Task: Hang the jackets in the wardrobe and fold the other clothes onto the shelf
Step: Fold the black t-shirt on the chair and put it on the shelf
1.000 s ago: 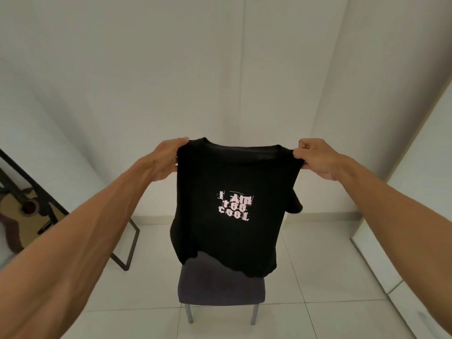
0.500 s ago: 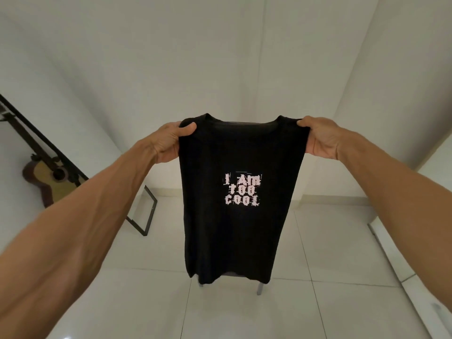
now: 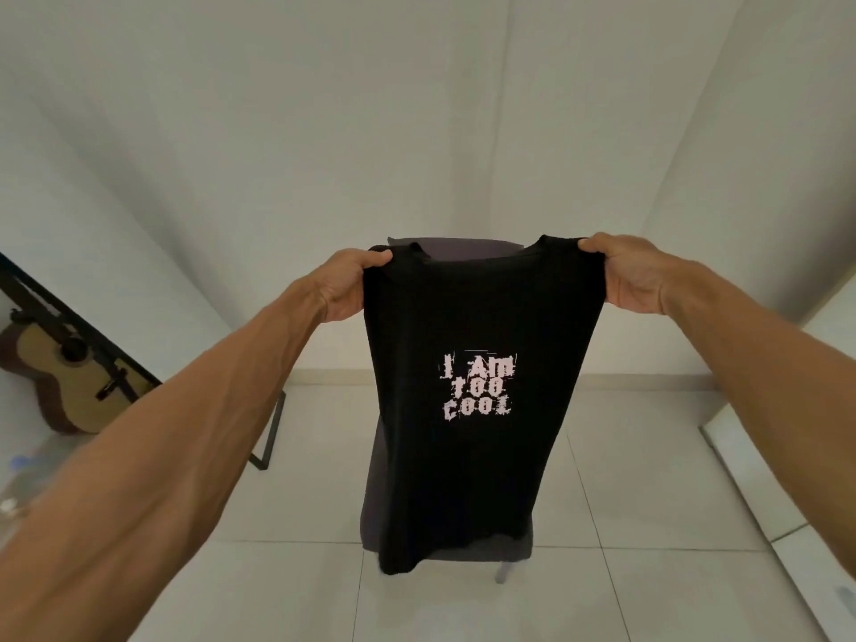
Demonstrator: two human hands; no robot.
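— While hanging out flat like that, held by what?

— By both grips, stretched out at arm's length and roughly level with each other. Clamps the left grip (image 3: 352, 282) round the left shoulder of the black T-shirt (image 3: 477, 465), thumb hooked over the top edge, fingers tucked out of sight behind the cloth. Clamps the right grip (image 3: 625, 275) round the right shoulder in much the same way. Nothing slack on either side: both closed tight on fabric.

— And placed where in the room?

— Up in mid-air, front towards the camera, with the pale print (image 3: 477, 384) "I Am too cool" showing at mid-chest. Hangs down in front of a dark grey chair (image 3: 491, 551), with the backrest peeking through the neckline, and the seat and one metal leg showing under the hem. Cannot tell about contact between hem and seat.

— Around it?

— White walls (image 3: 324, 132) meeting in a corner behind, pale floor tiles (image 3: 648, 479) below. Off to the left, an acoustic guitar (image 3: 60, 386) leaning by the wall behind a black metal frame (image 3: 92, 333), well apart from the chair. At the lower left edge, something like a clear bottle (image 3: 18, 484), too blurred to name for certain.
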